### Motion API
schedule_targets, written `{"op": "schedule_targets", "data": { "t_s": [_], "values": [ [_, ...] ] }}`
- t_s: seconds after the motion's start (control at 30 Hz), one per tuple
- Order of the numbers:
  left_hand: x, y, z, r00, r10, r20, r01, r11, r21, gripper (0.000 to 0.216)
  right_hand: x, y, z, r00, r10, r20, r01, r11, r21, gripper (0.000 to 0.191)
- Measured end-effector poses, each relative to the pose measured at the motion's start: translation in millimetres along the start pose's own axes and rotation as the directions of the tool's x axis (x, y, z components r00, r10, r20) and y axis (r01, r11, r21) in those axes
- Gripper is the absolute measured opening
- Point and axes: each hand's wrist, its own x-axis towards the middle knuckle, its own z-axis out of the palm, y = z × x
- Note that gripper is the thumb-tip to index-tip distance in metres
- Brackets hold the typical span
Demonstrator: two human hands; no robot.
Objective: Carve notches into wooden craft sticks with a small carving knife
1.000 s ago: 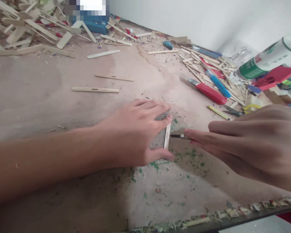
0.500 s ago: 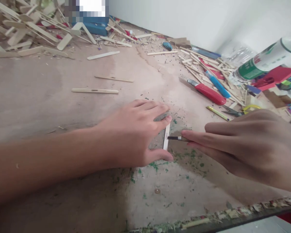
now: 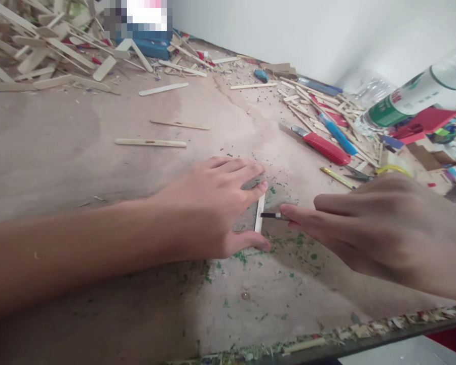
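Observation:
A pale wooden craft stick (image 3: 259, 215) lies on the worktable, pointing away from me. My left hand (image 3: 228, 208) pins it down, thumb at its near end and index finger at its far end, the other fingers spread over the wood. A small mark shows midway along the stick. Pinched in my right hand (image 3: 368, 223) is a small craft knife (image 3: 271, 215) with a narrow dark blade; its tip touches the stick at that mark. Most of the knife's handle is hidden by my fingers.
Two craft sticks (image 3: 150, 143) (image 3: 179, 124) lie beyond my left hand. A red utility knife (image 3: 325, 147), a yellow cutter (image 3: 338, 178) and scissors (image 3: 359, 175) lie beyond my right. A plastic bottle (image 3: 410, 99) leans at right. Piled sticks (image 3: 61, 45) fill the far left.
The whole view has shifted slightly. Both hands keep nearly the same pose, with the knife tip still at the mark on the stick.

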Motion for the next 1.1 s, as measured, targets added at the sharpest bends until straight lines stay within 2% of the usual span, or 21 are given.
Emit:
{"op": "schedule_targets", "data": {
  "t_s": [0.03,0.13,0.23,0.37,0.5,0.63,0.73,0.83,0.97,1.1],
  "values": [
    [0.0,0.0,0.0,1.000,-0.002,0.010,0.002,1.000,-0.001,0.089,-2.0,-2.0,1.9,0.999,-0.034,-0.027,0.033,0.999,-0.026,0.040],
    [0.2,0.2,-1.1,1.000,-0.008,0.026,0.008,1.000,0.001,0.090,-9.0,-7.3,9.7,0.995,0.013,-0.099,-0.019,0.998,-0.059,0.041],
    [0.5,0.5,-2.3,1.000,-0.008,0.028,0.009,1.000,-0.003,0.091,-16.4,-6.4,20.1,0.995,0.052,-0.085,-0.050,0.998,0.027,0.038],
    [-0.3,0.6,-1.6,1.000,0.001,0.010,-0.001,1.000,-0.015,0.090,-24.3,0.5,38.0,0.985,0.109,-0.135,-0.084,0.980,0.183,0.030],
    [-2.1,-0.1,0.0,1.000,-0.005,-0.023,0.005,1.000,-0.004,0.089,-28.2,-0.8,50.9,0.973,0.150,-0.174,-0.117,0.975,0.189,0.030],
    [-3.1,-1.0,1.3,1.000,0.002,-0.025,-0.003,1.000,-0.005,0.090,-27.1,-8.8,44.5,0.973,0.140,-0.181,-0.118,0.984,0.131,0.032],
    [-1.8,-0.5,0.2,1.000,0.005,-0.016,-0.005,1.000,-0.009,0.091,-22.7,-13.6,30.9,0.983,0.126,-0.135,-0.113,0.988,0.105,0.039],
    [1.6,1.1,-5.6,1.000,0.005,0.009,-0.005,1.000,-0.015,0.091,-17.7,-16.6,21.3,0.988,0.116,-0.106,-0.106,0.990,0.092,0.032],
    [6.0,4.1,-12.2,0.993,-0.011,0.114,0.013,1.000,-0.013,0.093,-13.1,-21.6,20.4,0.983,0.144,-0.116,-0.131,0.985,0.108,0.031],
    [5.8,5.3,-8.0,0.998,-0.022,0.066,0.022,1.000,0.000,0.095,-13.4,-27.1,24.0,0.969,0.217,-0.115,-0.197,0.967,0.158,0.029]
  ]
}}
